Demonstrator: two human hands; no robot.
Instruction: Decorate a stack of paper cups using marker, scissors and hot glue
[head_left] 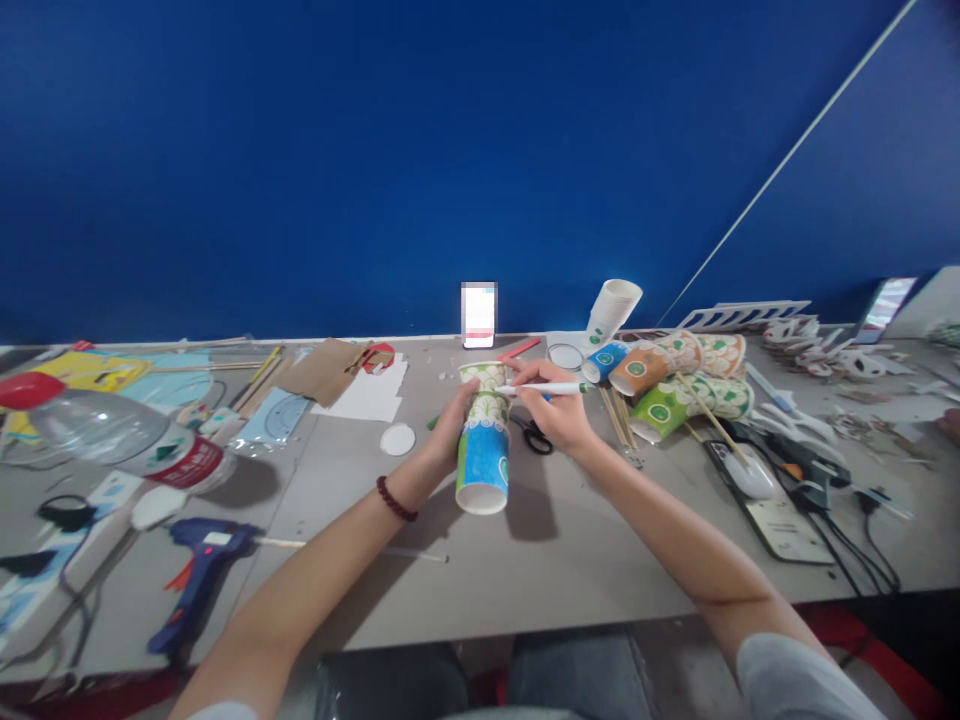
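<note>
My left hand [453, 418] is wrapped round the left side of a stack of patterned paper cups [483, 460]. The nearest cup is blue, its open end tilted down toward me; the upper ones are white with a green pattern. In my right hand [553, 405] is a white marker [551, 388] with a green end, held between thumb and fingers. The left end of the marker meets or lies very near the patterned part of the stack. Black-handled scissors [535, 436] lie partly under my right hand.
A phone [479, 315] stands at the back. More coloured cups [660, 412] and a white cup stack [613, 311] are at the right. On the left are a large bottle [135, 440], a blue glue gun [202, 570], a power strip [67, 560] and cardboard [321, 372].
</note>
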